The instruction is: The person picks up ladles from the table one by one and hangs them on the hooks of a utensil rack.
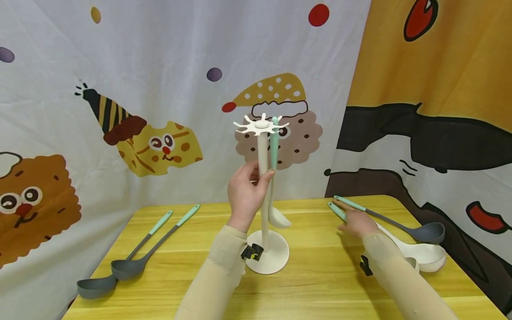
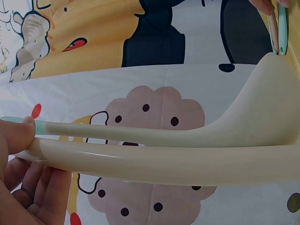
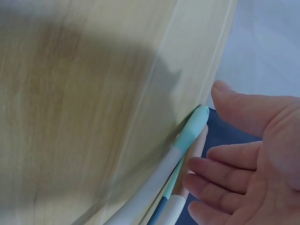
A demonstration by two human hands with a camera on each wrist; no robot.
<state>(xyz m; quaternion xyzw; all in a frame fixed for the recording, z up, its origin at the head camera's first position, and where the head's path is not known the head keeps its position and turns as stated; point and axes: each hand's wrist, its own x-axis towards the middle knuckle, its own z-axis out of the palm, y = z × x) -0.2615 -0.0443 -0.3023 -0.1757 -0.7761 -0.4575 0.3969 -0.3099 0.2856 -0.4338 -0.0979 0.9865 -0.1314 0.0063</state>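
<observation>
A cream utensil stand (image 1: 276,260) with a spoked top stands at mid-table. My left hand (image 1: 246,191) grips its pole (image 2: 154,161), fingers behind it, thumb at the mint handle of the white ladle (image 1: 279,218) hanging from the top. At the table's right side, my right hand (image 1: 360,222) reaches over utensils lying together. In the right wrist view its fingers (image 3: 220,176) are spread loosely beside a mint handle (image 3: 194,126) with a white shaft, holding nothing. A tan handle (image 3: 190,159) lies underneath. My forearm partly hides the white bowls.
Two dark grey ladles (image 1: 130,269) with mint handles lie at the table's left. On the right are another grey ladle (image 1: 428,232) and a large white ladle (image 1: 432,258). A cartoon-printed cloth (image 1: 180,44) hangs behind the table's far edge.
</observation>
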